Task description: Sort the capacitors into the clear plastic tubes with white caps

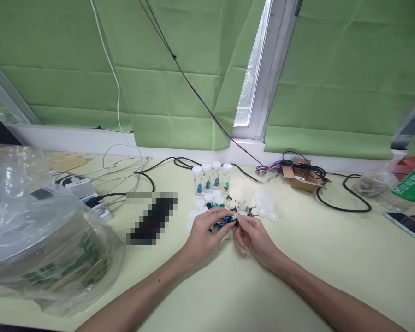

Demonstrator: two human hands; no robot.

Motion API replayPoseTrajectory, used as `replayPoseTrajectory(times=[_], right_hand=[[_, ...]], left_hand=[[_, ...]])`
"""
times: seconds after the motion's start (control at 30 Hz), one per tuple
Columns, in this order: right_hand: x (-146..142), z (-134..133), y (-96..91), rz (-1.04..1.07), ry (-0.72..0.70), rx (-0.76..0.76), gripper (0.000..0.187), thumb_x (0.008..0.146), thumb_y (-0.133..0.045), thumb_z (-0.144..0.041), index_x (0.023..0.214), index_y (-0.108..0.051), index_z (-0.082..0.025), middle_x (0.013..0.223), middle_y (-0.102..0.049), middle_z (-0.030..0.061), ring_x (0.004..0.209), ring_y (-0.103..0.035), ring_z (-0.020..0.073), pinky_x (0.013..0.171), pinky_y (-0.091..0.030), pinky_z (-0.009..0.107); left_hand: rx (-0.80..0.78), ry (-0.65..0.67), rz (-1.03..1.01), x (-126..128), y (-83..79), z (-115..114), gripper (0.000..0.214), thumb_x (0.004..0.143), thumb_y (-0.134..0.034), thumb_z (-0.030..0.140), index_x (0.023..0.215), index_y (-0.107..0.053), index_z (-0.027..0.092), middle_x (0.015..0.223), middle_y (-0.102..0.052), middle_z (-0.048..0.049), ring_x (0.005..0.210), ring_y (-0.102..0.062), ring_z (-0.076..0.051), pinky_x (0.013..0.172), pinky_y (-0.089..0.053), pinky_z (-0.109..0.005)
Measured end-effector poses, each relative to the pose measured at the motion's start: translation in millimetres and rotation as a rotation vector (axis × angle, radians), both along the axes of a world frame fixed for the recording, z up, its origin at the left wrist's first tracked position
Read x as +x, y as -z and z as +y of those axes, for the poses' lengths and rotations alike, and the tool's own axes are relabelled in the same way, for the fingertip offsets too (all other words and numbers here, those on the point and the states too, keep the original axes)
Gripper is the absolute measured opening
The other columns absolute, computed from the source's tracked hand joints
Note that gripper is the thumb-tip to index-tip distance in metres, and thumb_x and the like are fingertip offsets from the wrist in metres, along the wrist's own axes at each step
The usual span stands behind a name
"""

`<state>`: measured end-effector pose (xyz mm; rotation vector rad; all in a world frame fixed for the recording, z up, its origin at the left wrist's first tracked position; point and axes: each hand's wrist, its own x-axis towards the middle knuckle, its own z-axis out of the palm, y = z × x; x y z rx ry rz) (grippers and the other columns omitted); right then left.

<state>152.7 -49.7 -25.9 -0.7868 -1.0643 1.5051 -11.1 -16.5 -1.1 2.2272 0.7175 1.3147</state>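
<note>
My left hand (207, 231) is closed in a pinch on a small blue and black part (229, 219), partly hidden by the fingers. Close against it, the right hand (255, 237) pinches a tiny black piece (236, 222) between thumb and forefinger. The two pieces meet or nearly meet; I cannot tell which. Just beyond my hands lie white round caps (201, 203), more blue pieces and small dark parts (229, 198). Behind them stand several clear tubes (207, 179) with white lids, blue or green pieces inside. An uncapped clear cylinder (248, 197) stands beyond my right hand.
Translucent round caps (272, 214) lie to the right, near an open cardboard box (302, 175) with cables. A large plastic-wrapped container (48, 258) fills the left side, beside a power strip (85, 193). A phone (410, 228) and a green-labelled bottle (411, 186) are far right.
</note>
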Motion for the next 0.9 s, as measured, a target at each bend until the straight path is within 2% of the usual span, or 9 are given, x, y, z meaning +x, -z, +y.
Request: replayPoseTrajectory(times=[0.27,0.6,0.77,0.9], right_hand=[[-1,1,0.7,-0.005,0.006,-0.039,0.053,0.085,-0.058,-0.061,0.059,-0.054,-0.015,0.035,-0.044,-0.0056,0.028,-0.042,0.0077,0.029,-0.028,0.018],[-3,1,2.6,-0.037,0.019,-0.046,0.058,0.085,-0.054,-0.065,0.056,-0.053,-0.015,0.033,-0.043,-0.0047,0.026,-0.042,0.0082,0.029,-0.029,0.018],[-3,1,1.3,-0.047,0.051,0.005,0.043,0.089,-0.055,-0.058,0.075,-0.053,-0.017,0.040,-0.052,-0.0051,0.029,-0.043,0.0085,0.029,-0.031,0.017],[-1,-1,-2.5,-0.039,0.035,0.068,0.029,0.090,-0.059,-0.048,0.090,-0.051,-0.020,0.044,-0.054,-0.0075,0.033,-0.043,0.0084,0.032,-0.034,0.017]], left_hand=[[0.020,0.035,-0.002,0,-1.3,-1,0.018,0.084,-0.066,0.014,0.101,-0.069,0.019,0.095,-0.072,-0.0057,0.091,-0.066,-0.017,0.076,-0.055,-0.027],[0.031,0.033,-0.013,1,-1.2,-2,0.016,0.084,-0.065,0.013,0.098,-0.069,0.019,0.094,-0.072,-0.0058,0.090,-0.067,-0.017,0.075,-0.057,-0.025],[-0.099,0.016,-0.080,1,4.8,1,0.016,0.084,-0.067,0.020,0.099,-0.070,0.019,0.098,-0.071,-0.0070,0.087,-0.067,-0.017,0.076,-0.058,-0.028],[-0.209,0.021,-0.143,1,8.8,4,0.017,0.084,-0.068,0.024,0.099,-0.071,0.018,0.101,-0.069,-0.0073,0.080,-0.067,-0.015,0.074,-0.059,-0.029]])
